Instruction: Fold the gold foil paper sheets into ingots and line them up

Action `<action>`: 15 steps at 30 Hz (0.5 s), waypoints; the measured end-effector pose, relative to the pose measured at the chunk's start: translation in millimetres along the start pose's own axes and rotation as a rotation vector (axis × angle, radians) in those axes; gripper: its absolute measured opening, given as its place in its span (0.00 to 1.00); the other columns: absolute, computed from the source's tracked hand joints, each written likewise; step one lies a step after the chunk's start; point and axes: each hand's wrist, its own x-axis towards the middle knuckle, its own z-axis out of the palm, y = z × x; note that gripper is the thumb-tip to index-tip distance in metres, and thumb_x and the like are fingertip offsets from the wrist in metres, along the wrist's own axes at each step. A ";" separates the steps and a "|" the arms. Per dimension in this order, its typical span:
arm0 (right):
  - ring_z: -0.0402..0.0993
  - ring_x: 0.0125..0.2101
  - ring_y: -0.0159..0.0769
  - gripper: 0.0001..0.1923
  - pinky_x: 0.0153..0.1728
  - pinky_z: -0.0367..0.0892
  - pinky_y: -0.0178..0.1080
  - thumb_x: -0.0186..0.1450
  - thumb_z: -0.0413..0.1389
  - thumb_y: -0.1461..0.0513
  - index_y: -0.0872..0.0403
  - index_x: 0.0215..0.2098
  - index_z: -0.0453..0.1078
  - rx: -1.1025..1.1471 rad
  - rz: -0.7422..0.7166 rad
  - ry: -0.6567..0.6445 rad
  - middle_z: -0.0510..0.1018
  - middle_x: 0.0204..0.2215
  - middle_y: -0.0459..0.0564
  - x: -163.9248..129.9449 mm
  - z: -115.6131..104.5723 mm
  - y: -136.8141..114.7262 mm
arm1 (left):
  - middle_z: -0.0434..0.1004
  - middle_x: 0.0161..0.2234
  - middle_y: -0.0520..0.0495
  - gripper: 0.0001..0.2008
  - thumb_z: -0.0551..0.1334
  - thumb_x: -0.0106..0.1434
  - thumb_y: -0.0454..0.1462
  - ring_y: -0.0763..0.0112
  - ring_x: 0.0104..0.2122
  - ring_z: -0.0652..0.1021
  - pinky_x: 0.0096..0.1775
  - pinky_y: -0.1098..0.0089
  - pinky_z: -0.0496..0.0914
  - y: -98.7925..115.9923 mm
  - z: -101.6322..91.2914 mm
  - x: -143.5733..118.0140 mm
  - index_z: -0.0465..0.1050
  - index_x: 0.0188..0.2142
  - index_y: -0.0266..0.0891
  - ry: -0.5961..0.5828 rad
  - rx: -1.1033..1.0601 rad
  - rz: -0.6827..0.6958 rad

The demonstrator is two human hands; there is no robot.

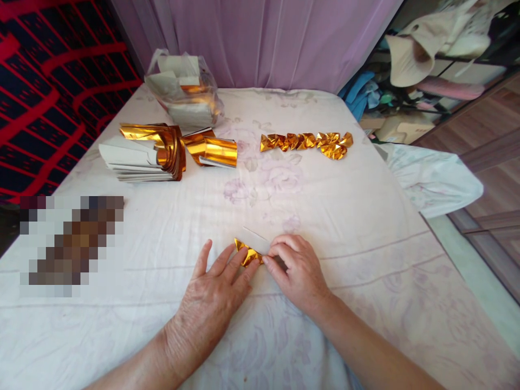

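Observation:
Near the front of the cloth lies a piece of gold foil paper, partly folded, its pale back showing as a flap along the upper side. My left hand rests flat with fingers spread, the fingertips pressing on the foil from the left. At the right end, the thumb and forefinger of my right hand pinch the paper's edge. The fingers cover part of the folds. Farther off, a row of folded gold foil pieces lies on the cloth.
A stack of gold foil sheets and a few curled foil sheets lie back left. Behind them stands a clear plastic bag of more sheets. The table has a floral cloth. Shelves with clothes stand at right. A blurred patch covers the left.

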 end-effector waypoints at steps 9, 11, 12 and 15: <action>0.69 0.36 0.38 0.06 0.38 0.61 0.42 0.64 0.57 0.65 0.53 0.29 0.67 -0.021 0.001 0.016 0.74 0.32 0.48 -0.5 1.9 -0.3 | 0.74 0.56 0.49 0.20 0.60 0.67 0.37 0.56 0.57 0.72 0.64 0.42 0.46 0.3 1.4 2.9 0.67 0.58 0.50 -0.022 -0.005 -0.043; 0.69 0.36 0.38 0.06 0.38 0.61 0.42 0.63 0.58 0.65 0.52 0.29 0.67 -0.019 0.002 0.016 0.74 0.32 0.48 -0.6 2.1 -0.2 | 0.75 0.55 0.50 0.19 0.60 0.67 0.37 0.56 0.57 0.72 0.64 0.42 0.46 0.7 0.4 4.2 0.68 0.58 0.50 -0.016 -0.009 -0.049; 0.69 0.36 0.38 0.06 0.38 0.61 0.41 0.63 0.58 0.65 0.52 0.29 0.67 -0.017 0.003 0.016 0.74 0.32 0.47 -0.7 2.1 -0.2 | 0.75 0.55 0.50 0.19 0.59 0.68 0.38 0.56 0.56 0.73 0.64 0.43 0.46 0.9 -0.2 4.8 0.69 0.57 0.51 -0.012 -0.012 -0.054; 0.69 0.36 0.38 0.06 0.39 0.61 0.41 0.63 0.58 0.66 0.52 0.29 0.67 -0.013 0.003 0.016 0.74 0.32 0.47 -0.8 2.1 -0.3 | 0.76 0.54 0.51 0.17 0.58 0.69 0.39 0.57 0.55 0.73 0.64 0.43 0.47 1.4 -2.3 6.3 0.70 0.56 0.51 0.002 -0.019 -0.063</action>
